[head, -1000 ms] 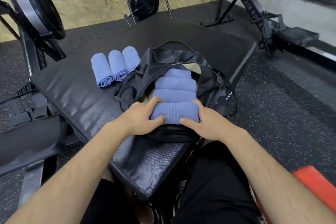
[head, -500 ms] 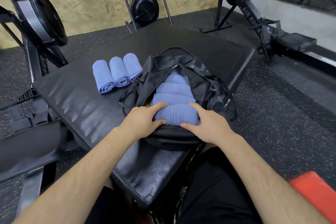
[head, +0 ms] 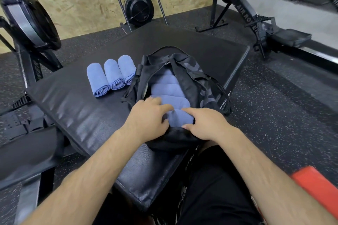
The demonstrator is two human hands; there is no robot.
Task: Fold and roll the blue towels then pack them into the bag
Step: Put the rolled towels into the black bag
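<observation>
A black bag [head: 199, 87] lies open on a black padded mat [head: 73, 104]. Several rolled blue towels are packed in a row inside it. The nearest rolled towel [head: 180, 119] sits at the bag's near end. My left hand [head: 148, 115] grips its left end, fingers curled over the top. My right hand [head: 206, 124] holds its right end, with the thumb at the front and the index finger over the top. Three more rolled blue towels [head: 111, 75] lie side by side on the mat, left of the bag.
Rowing machines stand around the mat: one flywheel [head: 31, 20] at the left, one fan [head: 139, 8] at the back, and one rail [head: 256, 23] at the right. A red object [head: 318, 188] lies at the lower right. The floor is speckled black rubber.
Both hands have pushed the nearest towel lower into the bag's near end and moved closer together over it. The bag's sides have drawn in around the towels.
</observation>
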